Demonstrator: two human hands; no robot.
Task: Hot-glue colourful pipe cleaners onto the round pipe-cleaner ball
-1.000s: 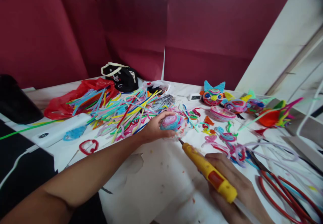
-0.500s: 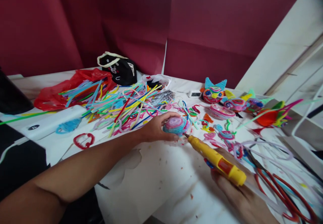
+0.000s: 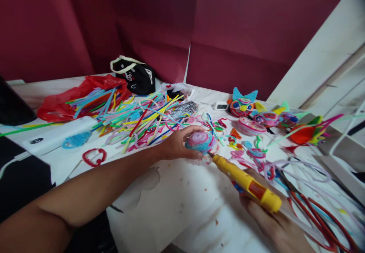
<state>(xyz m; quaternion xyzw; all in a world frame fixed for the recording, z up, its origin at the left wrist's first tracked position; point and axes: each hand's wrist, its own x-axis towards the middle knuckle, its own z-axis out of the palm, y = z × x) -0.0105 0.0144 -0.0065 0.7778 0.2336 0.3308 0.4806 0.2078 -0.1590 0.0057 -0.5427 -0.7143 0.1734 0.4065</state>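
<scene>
And gripping with both hands: cupping the coiled pink-and-blue ball in the left hand, curling fingers over the far side and pressing the thumb along the near side, probably to brace it while leaving the right flank exposed. Holding it mid-table, just in front of the pipe-cleaner pile; cannot tell whether touching the white tabletop below. Grasping the yellow glue gun in the right hand, aiming the dark nozzle at the ball's lower right, likely for precise placing; touching or stopping just short, cannot tell. Counting now: two hands, one ball, one glue gun, one pair of red-handled scissors lying near the right hand, perhaps for easy reach. Spotting one red heart-shaped loop and one blue piece at left, perhaps lying aside. Making out apparently four decorated figures, overlapping at right. Adding one black bag, one red bag. Giving up on counting pipe cleaners, tangling too thickly
</scene>
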